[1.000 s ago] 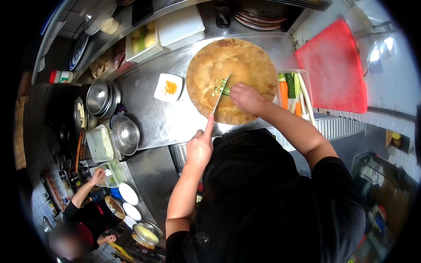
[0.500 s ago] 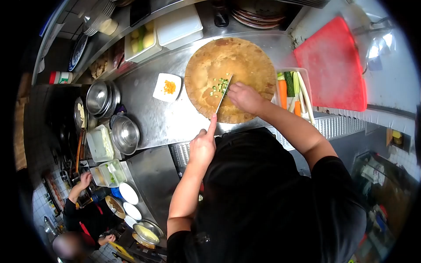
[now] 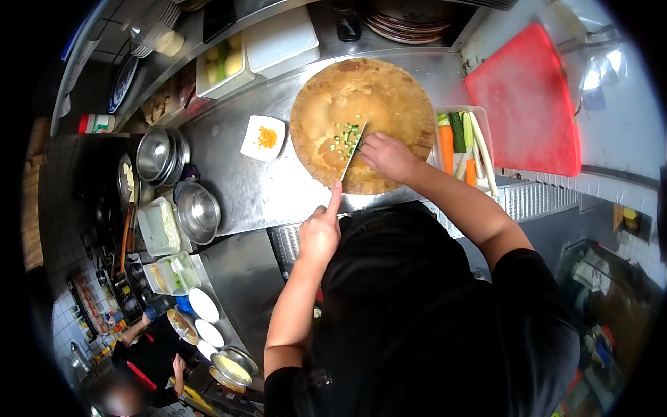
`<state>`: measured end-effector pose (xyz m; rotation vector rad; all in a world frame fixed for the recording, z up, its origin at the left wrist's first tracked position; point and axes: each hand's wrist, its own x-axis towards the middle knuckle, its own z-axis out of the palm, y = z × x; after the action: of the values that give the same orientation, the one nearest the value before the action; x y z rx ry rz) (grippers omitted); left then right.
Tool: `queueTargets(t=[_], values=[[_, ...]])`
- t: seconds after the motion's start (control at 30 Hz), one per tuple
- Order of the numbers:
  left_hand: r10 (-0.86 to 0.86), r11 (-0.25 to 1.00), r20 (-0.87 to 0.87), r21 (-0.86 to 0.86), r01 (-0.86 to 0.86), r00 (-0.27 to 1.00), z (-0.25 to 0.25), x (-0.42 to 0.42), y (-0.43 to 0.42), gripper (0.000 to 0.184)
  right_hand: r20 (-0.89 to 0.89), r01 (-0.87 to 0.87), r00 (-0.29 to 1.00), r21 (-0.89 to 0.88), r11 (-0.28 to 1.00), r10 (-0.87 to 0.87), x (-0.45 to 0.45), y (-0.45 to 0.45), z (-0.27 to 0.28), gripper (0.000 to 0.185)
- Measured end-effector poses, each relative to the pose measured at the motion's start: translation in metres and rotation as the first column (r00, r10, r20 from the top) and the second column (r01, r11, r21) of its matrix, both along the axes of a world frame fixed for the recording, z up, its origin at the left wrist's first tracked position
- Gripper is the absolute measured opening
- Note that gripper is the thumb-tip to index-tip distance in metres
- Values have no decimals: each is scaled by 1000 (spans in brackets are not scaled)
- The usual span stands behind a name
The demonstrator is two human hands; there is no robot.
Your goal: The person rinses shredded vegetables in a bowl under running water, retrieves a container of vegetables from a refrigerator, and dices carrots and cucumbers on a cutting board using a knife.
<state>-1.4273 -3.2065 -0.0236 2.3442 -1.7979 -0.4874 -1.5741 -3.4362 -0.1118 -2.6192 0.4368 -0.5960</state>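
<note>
On the round wooden chopping board [image 3: 399, 90], a kitchen knife [image 3: 353, 151] stands on its edge, its blade slanting away from me. My left hand [image 3: 321, 231] is closed around its handle, with the index finger stretched along it. My right hand [image 3: 385, 154] rests on the board just right of the blade, fingers curled; what lies beneath them is hidden. Small diced green vegetable pieces [image 3: 339, 141] are scattered along the blade's left side. A white square dish [image 3: 253, 144] left of the board holds diced orange pieces [image 3: 267, 137].
Right of the board, a tray [image 3: 492, 132] holds cucumber, carrot and pale stalks. A red cutting board [image 3: 524, 104] leans against the wall. Metal bowls [image 3: 199, 214] and plastic containers [image 3: 158, 229] stand at the left. Another person [image 3: 149, 358] works at the lower left.
My hands and the knife stay almost in place; the green pieces by the blade have shifted slightly. The person at the lower left has moved, lowering an arm toward the counter.
</note>
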Motion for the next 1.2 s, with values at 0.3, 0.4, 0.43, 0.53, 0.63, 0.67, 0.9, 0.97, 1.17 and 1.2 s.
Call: queueTargets(t=[0.3, 0.4, 0.43, 0.53, 0.63, 0.67, 0.9, 0.97, 1.17, 1.2], values=[[0, 1000, -16, -29, 0, 1000, 13, -6, 2, 79, 17, -88, 996, -37, 995, 89, -18, -4, 1, 9], [-8, 1000, 0, -4, 8, 1000, 8, -8, 3, 79, 0, -98, 995, -53, 994, 98, -15, -3, -4, 9], [-8, 1000, 7, -4, 8, 1000, 6, -8, 2, 79, -3, -97, 995, -49, 994, 97, -15, -3, -5, 10], [-6, 1000, -2, -6, 6, 1000, 12, -11, 3, 78, 0, -79, 997, -55, 995, 79, -16, -2, -3, 10], [-22, 1000, 11, 18, 21, 1000, 4, -12, 0, 79, -9, -61, 998, -45, 997, 61, -15, -3, -4, 9], [-31, 999, 21, 32, 30, 999, 1, -12, 0, 79, -16, -57, 998, -36, 998, 56, -14, -1, -5, 9], [-19, 1000, -24, 5, 19, 1000, 8, -17, 4, 78, 16, -49, 999, -62, 997, 51, -18, 1, -6, 8], [-18, 1000, -28, -6, 18, 999, 0, -14, 3, 78, 48, -47, 998, -49, 998, 49, -18, 2, -8, 8], [-17, 999, -35, -31, 16, 999, 18, -18, 5, 79, 68, -11, 998, -90, 996, 17, -24, 3, -7, 10], [-16, 1000, -38, -22, 16, 999, 16, -18, 4, 79, 71, -28, 997, -91, 995, 34, -24, 2, -7, 10]])
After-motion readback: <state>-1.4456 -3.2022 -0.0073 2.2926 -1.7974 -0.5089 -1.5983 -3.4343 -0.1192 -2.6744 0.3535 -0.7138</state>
